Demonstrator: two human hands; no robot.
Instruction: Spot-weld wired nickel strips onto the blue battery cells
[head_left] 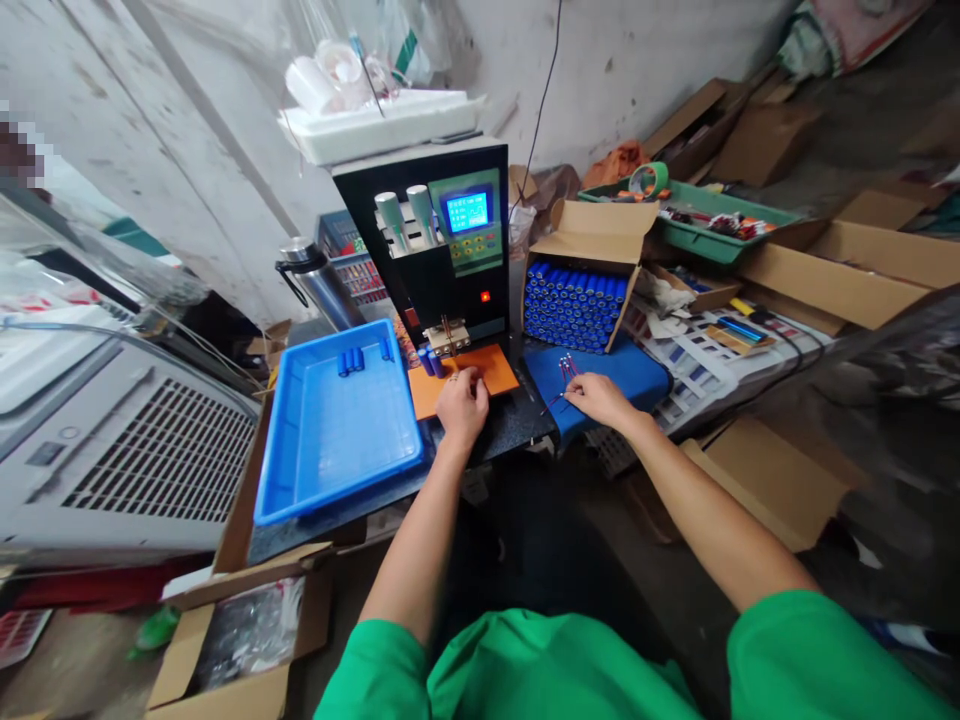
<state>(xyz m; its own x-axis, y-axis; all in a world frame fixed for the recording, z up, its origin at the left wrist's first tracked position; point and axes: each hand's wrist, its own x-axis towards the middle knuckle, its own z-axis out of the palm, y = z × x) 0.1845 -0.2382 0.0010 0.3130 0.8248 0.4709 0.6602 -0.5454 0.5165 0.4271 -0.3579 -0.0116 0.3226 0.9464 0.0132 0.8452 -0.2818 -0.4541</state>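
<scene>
My left hand [463,405] rests over an orange board [499,372], its fingers curled together just below the electrode tips [448,335] of a black spot welder [450,280]. What those fingers hold, if anything, is hidden. Close beside it, a few blue cylindrical battery cells [433,362] stand upright on the board. On a blue mat [630,378] to the right, my right hand [598,398] pinches at a small bunch of thin red and black wires [568,372] with pale ends.
Left of the welder lies a blue tray [349,440] with several blue cells [350,362] in it. Behind the mat, a cardboard box [592,232] is packed with blue cells. A steel flask [321,280] and a green tray [697,215] stand farther back.
</scene>
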